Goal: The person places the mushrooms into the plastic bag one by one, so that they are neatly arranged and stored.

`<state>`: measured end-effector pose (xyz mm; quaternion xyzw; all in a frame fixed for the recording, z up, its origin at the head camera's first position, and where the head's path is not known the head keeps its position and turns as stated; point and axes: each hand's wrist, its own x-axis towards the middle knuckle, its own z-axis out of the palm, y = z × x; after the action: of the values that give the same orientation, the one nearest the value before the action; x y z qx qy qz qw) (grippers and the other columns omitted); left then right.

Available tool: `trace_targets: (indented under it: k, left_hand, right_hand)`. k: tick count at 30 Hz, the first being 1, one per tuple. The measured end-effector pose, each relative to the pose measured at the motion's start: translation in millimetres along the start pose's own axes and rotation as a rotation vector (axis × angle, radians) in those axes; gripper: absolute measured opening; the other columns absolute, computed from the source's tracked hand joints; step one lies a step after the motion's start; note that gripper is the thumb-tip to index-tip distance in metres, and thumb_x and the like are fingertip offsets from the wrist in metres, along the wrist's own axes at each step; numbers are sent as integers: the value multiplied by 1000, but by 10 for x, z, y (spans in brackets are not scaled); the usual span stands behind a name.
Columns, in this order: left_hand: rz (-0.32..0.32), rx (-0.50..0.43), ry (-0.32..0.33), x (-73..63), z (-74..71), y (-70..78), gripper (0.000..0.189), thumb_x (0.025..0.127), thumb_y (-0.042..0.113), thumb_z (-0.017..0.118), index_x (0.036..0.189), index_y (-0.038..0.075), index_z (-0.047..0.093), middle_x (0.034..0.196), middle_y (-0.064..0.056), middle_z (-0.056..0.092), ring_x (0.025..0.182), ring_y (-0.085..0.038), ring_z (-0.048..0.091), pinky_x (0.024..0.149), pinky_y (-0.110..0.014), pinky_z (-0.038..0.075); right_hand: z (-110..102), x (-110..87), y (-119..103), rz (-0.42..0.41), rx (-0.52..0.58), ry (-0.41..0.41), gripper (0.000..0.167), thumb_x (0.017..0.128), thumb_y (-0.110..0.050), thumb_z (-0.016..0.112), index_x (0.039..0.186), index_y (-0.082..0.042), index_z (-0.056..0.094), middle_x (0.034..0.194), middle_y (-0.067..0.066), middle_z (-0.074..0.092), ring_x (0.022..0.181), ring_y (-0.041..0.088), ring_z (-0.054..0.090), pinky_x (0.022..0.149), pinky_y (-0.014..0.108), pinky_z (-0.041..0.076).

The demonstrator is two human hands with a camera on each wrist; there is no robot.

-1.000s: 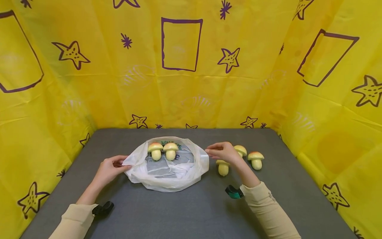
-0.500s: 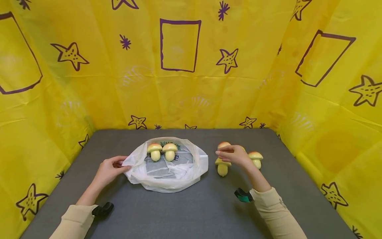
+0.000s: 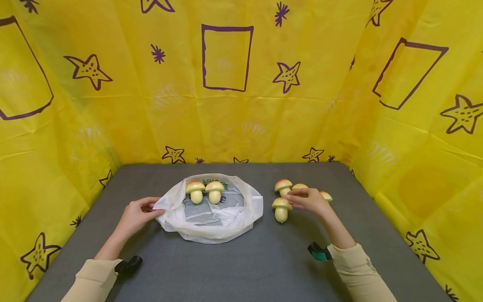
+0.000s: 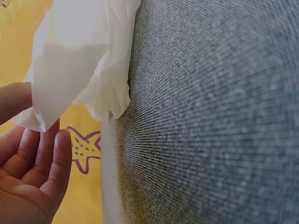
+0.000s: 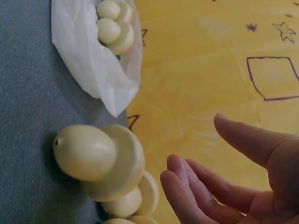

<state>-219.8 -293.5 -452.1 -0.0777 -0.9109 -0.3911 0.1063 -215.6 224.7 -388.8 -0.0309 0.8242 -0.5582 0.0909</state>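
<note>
Perhaps the weak spot is the white bag [image 3: 215, 235]: the left hand [image 3: 136, 216] pinches its left edge, but its right edge goes unheld, so a brush there could fold the mouth over the two mushrooms [image 3: 196, 193] lying inside, near its far rim. Right of the bag, the right hand [image 3: 310, 201] is empty, thumb apart from fingers, beside four mushrooms [image 3: 281, 210] bunched so closely that reaching for one could knock a neighbour, their rounded stems probably rolling easily.
</note>
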Motion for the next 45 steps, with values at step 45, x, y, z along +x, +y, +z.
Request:
trace_targets:
  k: [45]
  left_hand:
    - [9, -11, 15, -31, 31, 2, 38, 77, 24, 79, 109, 5, 69, 86, -9, 65, 69, -2, 55, 61, -17, 48]
  right_hand:
    - [159, -22, 621, 149, -27, -78, 48, 88, -19, 68, 117, 17, 56, 111, 28, 64, 97, 32, 67, 81, 37, 55]
